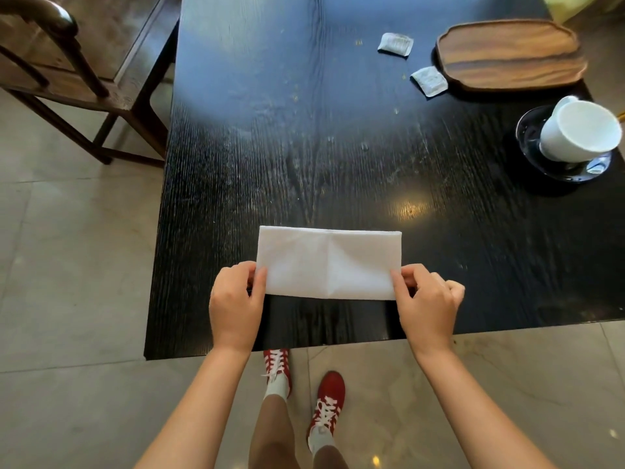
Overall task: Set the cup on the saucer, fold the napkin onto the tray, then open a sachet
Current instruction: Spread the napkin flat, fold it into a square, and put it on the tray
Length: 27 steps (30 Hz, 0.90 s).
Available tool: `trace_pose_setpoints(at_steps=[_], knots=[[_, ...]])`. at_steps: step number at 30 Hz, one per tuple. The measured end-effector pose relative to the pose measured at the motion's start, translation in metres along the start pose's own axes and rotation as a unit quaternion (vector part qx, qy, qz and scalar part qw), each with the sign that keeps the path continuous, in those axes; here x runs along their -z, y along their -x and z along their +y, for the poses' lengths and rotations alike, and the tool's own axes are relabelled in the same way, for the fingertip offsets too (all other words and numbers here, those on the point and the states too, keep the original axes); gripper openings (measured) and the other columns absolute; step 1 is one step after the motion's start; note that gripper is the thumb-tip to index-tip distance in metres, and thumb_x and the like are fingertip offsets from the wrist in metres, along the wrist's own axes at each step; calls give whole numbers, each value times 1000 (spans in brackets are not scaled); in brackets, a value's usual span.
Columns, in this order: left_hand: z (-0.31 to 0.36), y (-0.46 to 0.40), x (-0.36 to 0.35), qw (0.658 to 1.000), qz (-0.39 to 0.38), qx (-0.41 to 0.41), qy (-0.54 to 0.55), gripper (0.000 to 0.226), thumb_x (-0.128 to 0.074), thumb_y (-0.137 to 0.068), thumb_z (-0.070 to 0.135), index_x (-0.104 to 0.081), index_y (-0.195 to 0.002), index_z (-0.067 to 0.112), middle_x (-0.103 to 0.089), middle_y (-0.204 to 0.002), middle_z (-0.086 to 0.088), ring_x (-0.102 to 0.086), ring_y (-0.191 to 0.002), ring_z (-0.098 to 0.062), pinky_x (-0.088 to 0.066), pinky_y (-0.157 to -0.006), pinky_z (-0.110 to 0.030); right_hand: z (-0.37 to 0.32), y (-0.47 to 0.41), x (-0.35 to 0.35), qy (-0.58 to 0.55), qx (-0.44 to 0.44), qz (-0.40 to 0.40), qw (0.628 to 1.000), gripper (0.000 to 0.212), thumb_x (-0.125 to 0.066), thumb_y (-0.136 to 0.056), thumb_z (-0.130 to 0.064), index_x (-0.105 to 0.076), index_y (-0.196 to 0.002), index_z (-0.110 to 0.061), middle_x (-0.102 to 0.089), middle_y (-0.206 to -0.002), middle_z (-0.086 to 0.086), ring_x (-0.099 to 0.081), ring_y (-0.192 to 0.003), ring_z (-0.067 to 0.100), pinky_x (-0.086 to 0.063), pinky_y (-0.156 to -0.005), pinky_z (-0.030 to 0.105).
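left hand (236, 299) and right hand (426, 299) each pinch an end of the folded white napkin (326, 262) at the counter's (304, 147) near edge | cup (580, 130) already on saucer (527, 130) | risk: carrying it to the far wooden tray (510, 54), the fold could flop open or brush the sachets (429, 81)

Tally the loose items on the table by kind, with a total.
Napkin: 1
Sachets: 2
Tray: 1
Cup: 1
Saucer: 1
Total: 6

Black table (304, 130); wooden chair (67, 62) at left; tiled floor (67, 265).
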State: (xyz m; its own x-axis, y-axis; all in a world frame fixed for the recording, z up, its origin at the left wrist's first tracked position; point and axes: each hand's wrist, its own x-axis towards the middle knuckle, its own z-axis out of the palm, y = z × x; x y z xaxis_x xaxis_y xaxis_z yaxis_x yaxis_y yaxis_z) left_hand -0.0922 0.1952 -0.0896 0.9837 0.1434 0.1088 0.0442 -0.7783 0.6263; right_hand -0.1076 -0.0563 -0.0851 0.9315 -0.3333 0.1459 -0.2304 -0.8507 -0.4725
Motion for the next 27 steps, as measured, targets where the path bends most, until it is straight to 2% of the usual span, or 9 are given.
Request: trace_pose_setpoints(at_steps=[3,5,7,10,12,14,19,22,27], knots=[[-1,-3,-1,999,3,-8,-52,10,-60,-87,18,-58,-79,11,-51,-66,-1,-46,-61,-18,-44,-60,-36,-3,-2,-2,40,-10,-1,999,12,-66,-82,-22,-59,-75,-17,-52,-53,-6,-47,-50,17,-21,-69,29],[0,-4,-1,996,29,3,-79,11,-64,-83,18,-59,-89,11,-56,-77,-4,-50,-72,-21,-44,-71,-40,-6,-3,-1,56,-7,10,998,11,-67,-81,-23,-58,-83,-16,-52,-60,-5,-49,-56,18,-22,-69,30],[5,-4,-2,994,40,-14,-105,28,-60,-84,20,-56,-110,10,-60,-104,-9,-52,-101,-24,-37,-91,-45,-9,-5,2,75,0,25,997,24,-69,-78,-24,-58,-98,-15,-56,-76,0,-52,-72,21,-27,-73,33],[21,-6,-6,983,-7,-89,-158,53,-43,-89,25,-34,-138,11,-37,-146,-12,-23,-139,-23,-9,-113,-47,-16,-10,3,134,70,-2,989,52,-66,-76,-16,-48,-125,-15,-55,-118,11,-46,-113,27,-33,-91,44],[36,-7,-16,970,-62,-140,-188,59,-34,-91,31,-22,-145,11,-22,-154,-10,-11,-143,-22,-1,-113,-51,-24,-13,2,167,119,-41,978,62,-58,-79,-12,-36,-136,-17,-37,-143,14,-27,-136,29,-24,-104,53],[47,-9,-30,958,-107,-174,-201,60,-28,-93,36,-17,-147,12,-17,-155,-8,-8,-143,-21,-3,-112,-55,-33,-17,-1,176,160,-79,968,62,-48,-84,-13,-27,-142,-18,-24,-153,13,-12,-143,28,-12,-110,56],[38,-13,-54,950,-144,-157,-229,63,-27,-91,45,-17,-147,19,-17,-155,-10,-8,-142,-22,-7,-110,-56,-33,-25,-23,187,270,-201,923,55,-28,-93,-39,-22,-145,-21,-23,-154,8,-18,-142,26,-4,-110,54],[32,-15,-57,948,-153,-162,-229,64,-30,-88,47,-19,-146,21,-19,-155,-12,-9,-142,-23,-6,-110,-53,-26,-26,-30,194,271,-221,916,56,-25,-93,-43,-21,-145,-22,-22,-154,7,-16,-142,25,-4,-110,54],[30,-18,-51,945,-164,-179,-218,63,-28,-89,50,-15,-147,27,-7,-156,-9,-2,-143,-22,4,-111,-48,-19,-29,-24,192,287,-249,905,59,-22,-93,-48,-12,-147,-26,-10,-157,4,-2,-143,20,2,-112,50]])
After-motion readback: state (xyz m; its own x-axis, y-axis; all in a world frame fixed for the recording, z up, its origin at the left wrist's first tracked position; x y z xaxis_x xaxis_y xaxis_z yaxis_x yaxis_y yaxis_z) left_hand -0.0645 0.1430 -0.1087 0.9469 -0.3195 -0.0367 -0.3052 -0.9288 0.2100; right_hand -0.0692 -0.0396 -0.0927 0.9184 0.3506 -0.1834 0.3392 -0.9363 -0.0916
